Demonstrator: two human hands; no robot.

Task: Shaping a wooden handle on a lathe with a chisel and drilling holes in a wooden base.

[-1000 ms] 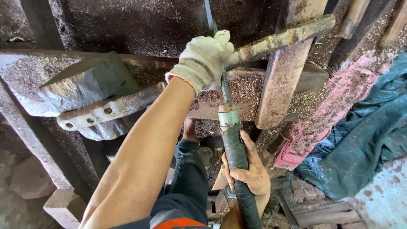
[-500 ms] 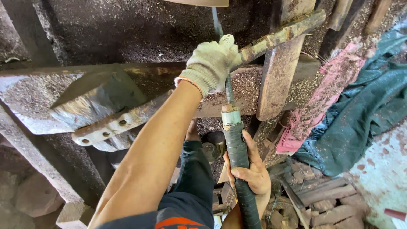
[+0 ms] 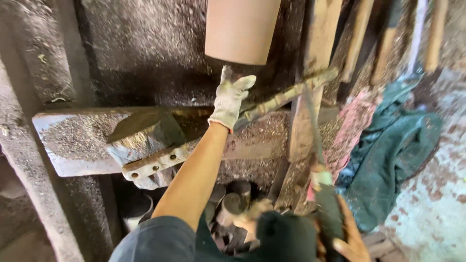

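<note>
My left hand wears a white knit glove and is raised with its fingers spread. Its palm lies against the near end of a rough, knotted lever bar that slants up to the right. My bare right hand is at the bottom right edge, blurred, and grips a thick, dark wrapped rod. A thin metal shaft rises from that rod toward the lever. My left forearm crosses a bolted metal blade.
A tan cylinder hangs at the top centre. A chip-covered concrete ledge runs across the left. A wooden post stands right of the lever. Pink cloth and green cloth lie on the right. Round stubs sit below.
My left hand has let go of the lever bar and its fingers are now spread. The view has tilted upward, and my right hand with the rod now sits lower and further right.
</note>
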